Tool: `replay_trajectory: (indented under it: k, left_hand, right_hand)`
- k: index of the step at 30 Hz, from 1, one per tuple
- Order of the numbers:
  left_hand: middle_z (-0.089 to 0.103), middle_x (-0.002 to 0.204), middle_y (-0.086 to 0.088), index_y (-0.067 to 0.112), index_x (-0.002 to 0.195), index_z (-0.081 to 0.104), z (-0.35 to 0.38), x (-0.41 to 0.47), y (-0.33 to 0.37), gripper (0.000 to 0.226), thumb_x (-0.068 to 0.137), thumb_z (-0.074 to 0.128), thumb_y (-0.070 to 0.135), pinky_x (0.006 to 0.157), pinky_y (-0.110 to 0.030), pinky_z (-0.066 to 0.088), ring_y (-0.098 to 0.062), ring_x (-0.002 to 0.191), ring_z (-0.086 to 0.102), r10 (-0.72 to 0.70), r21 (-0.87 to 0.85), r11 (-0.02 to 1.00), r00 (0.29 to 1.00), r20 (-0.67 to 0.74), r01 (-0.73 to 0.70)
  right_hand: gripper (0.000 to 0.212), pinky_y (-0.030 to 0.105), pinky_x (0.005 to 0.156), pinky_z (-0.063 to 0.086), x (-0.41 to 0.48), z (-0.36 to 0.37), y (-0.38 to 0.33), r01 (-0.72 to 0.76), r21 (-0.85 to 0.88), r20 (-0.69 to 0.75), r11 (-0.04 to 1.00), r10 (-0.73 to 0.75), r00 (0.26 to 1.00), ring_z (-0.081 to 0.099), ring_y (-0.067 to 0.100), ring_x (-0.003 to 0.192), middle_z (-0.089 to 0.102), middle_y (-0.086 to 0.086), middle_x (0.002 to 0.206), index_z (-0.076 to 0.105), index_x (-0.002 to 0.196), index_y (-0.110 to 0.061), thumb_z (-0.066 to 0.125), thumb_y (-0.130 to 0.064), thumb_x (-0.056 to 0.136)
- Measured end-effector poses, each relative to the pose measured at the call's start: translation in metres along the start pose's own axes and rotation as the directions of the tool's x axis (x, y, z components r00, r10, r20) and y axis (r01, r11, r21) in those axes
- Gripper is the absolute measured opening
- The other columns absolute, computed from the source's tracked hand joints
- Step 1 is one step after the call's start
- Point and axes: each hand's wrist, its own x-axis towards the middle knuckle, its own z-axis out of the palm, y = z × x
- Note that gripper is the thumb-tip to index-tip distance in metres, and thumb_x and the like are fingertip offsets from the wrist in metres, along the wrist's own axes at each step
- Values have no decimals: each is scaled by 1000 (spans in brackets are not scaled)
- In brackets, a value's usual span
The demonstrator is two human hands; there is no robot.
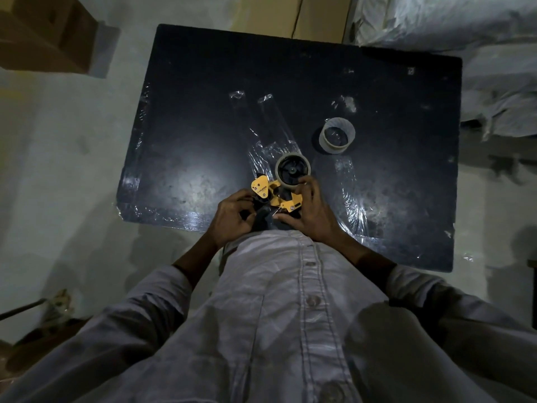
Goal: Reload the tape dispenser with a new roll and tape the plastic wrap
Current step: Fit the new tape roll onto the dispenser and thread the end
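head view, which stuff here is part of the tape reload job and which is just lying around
Part of the job:
- yellow tape dispenser, held by the left hand and right hand
- tape roll on the dispenser's hub
- bare tape core standing on the board
- plastic-wrapped dark board

Just lying about:
- cardboard box, upper left
- crumpled white sheeting, upper right

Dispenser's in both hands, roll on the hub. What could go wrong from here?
1. The right hand sits by the front end of the yellow tape dispenser; if a cutter blade is there, fingers could catch it.
2. The grey tape roll might be seated the wrong way round; its orientation is unclear in this light.
3. The empty whitish cardboard core stands loose on the black wrapped slab and could be knocked off.
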Motion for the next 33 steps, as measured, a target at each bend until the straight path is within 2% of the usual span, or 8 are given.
replay_trajectory:
  k: [4, 14, 18, 22, 24, 26, 28, 33]
  left_hand:
    - [76, 127, -6, 10, 79, 84, 1, -1, 1, 13, 77, 76, 0, 95, -15, 56, -14, 101, 77, 5, 1, 1000, 1000, -9, -5]
    - [81, 115, -3, 12, 97, 82, -2, 9, -10, 15, 86, 76, 4, 86, -31, 60, -22, 100, 72, -9, 155, 988, 996, 83, -4]
    - [82, 99, 0, 16, 102, 85, -11, 14, -17, 10, 92, 83, 12, 71, -17, 52, -16, 80, 70, -112, 183, 979, 987, 112, 90]
    - [84, 95, 1, 19, 103, 87, -12, 5, -26, 9, 100, 83, 27, 70, -23, 51, -9, 75, 68, -281, 148, 953, 952, 119, 263]
    - [83, 84, -3, 17, 94, 86, -12, 1, -23, 26, 103, 79, 40, 70, -28, 57, -13, 71, 74, -529, -88, 838, 842, 103, 538]
    - [82, 86, -20, 4, 96, 85, -12, 2, -12, 56, 105, 71, 58, 66, -37, 61, -31, 73, 76, -743, -396, 485, 606, 283, 780]
    - [82, 101, -28, -3, 110, 83, -12, 3, -3, 81, 103, 59, 74, 68, -38, 62, -38, 80, 77, -718, -435, 198, 432, 546, 878]
    - [80, 114, -26, -3, 130, 77, -4, 8, 1, 97, 98, 53, 86, 71, -35, 58, -31, 81, 75, -592, -405, 33, 344, 729, 914]
  right_hand:
    - [89, 50, 74, 64, 2, -4, -7, -44, -131, 37, 990, 49, 998, 66, 35, 116, 36, 8, 159, 48, 128, -14, 78, -84, 81]
    - [97, 50, 73, 63, 8, -18, -17, -114, -254, 36, 960, 127, 991, 58, 31, 123, 40, 8, 143, 47, 133, -21, 72, -94, 74]
    - [108, 47, 72, 65, 3, -21, -8, -126, -150, 27, 981, 132, 991, 64, 27, 120, 37, 5, 151, 46, 142, -22, 80, -93, 69]
    - [107, 36, 87, 64, -2, -24, -1, -185, 73, 25, 980, 184, 983, 65, 19, 116, 33, 0, 143, 43, 141, -25, 91, -84, 67]
    - [95, 33, 92, 61, -5, -24, 1, -267, 192, 48, 944, 262, 964, 66, 15, 114, 39, -3, 137, 41, 138, -30, 91, -78, 73]
    - [82, 40, 96, 62, -9, -20, 5, -415, 304, 121, 857, 398, 910, 67, 16, 116, 51, -1, 133, 38, 134, -40, 83, -82, 80]
    - [73, 53, 100, 63, -11, -15, 13, -541, 415, 204, 732, 504, 839, 73, 22, 114, 64, 1, 129, 39, 128, -45, 75, -89, 81]
    - [63, 53, 109, 57, -10, -18, 17, -627, 461, 277, 628, 569, 774, 71, 19, 121, 70, -1, 130, 47, 119, -42, 55, -96, 89]
